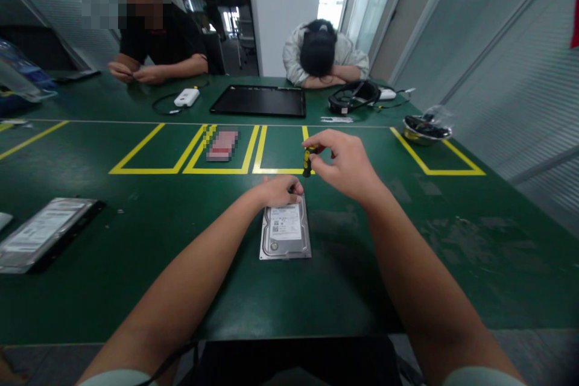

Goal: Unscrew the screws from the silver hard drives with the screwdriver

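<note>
A silver hard drive with a white label (286, 228) lies flat on the green table (190, 307) in front of me. My left hand (279, 191) rests at the drive's far end, fingers curled against it; whether a small part is pinched there is hidden. Upright over the far right corner of the drive stands a short yellow and black screwdriver (308, 161), its shaft pointing down. The fingertips of my right hand (344, 163) are closed around its handle. The screwdriver's tip is too small to make out clearly.
Larger drive-like units (45, 232) lie at the left. Yellow tape outlines, a pinkish packet (222, 146), a black panel (260, 101), a white device (187, 97), a black headset (354, 96) and a bowl of dark parts (426, 129) are farther back. Two people sit opposite.
</note>
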{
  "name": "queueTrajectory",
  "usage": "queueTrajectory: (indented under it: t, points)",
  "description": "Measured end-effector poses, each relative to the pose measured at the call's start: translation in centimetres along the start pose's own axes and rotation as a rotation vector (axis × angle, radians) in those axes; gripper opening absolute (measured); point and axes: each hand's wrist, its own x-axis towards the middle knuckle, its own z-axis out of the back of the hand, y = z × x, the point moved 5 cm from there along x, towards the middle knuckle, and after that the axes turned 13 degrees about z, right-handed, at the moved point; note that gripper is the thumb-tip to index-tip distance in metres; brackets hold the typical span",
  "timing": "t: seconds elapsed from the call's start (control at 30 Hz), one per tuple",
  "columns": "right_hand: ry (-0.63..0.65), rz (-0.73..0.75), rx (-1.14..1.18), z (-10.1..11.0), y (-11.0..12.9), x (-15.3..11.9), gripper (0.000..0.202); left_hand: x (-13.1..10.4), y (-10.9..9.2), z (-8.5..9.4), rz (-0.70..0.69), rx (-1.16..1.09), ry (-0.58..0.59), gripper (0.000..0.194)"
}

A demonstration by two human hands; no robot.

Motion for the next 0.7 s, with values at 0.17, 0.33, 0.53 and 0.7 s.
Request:
queueTrajectory:
  t: [0.17,0.33,0.53,0.7]
  points:
    - [-0.014,-0.005,-0.021,0.12,0.10,0.13,0.016,0.00,0.00,0.06,-0.002,-0.003,0.005,0.023]
    - [-0.010,0.018,-0.025,0.14,0.03,0.04,0.020,0.13,0.11,-0.04,-0.001,0.002,-0.005,0.024]
    - [-0.016,0.020,-0.011,0.10,-0.03,-0.01,0.021,0.22,0.21,-0.13,0.006,0.003,-0.003,0.025]
    - [-0.044,-0.012,-0.019,0.35,0.06,0.14,0.004,0.13,0.18,-0.04,0.018,0.006,0.000,0.025]
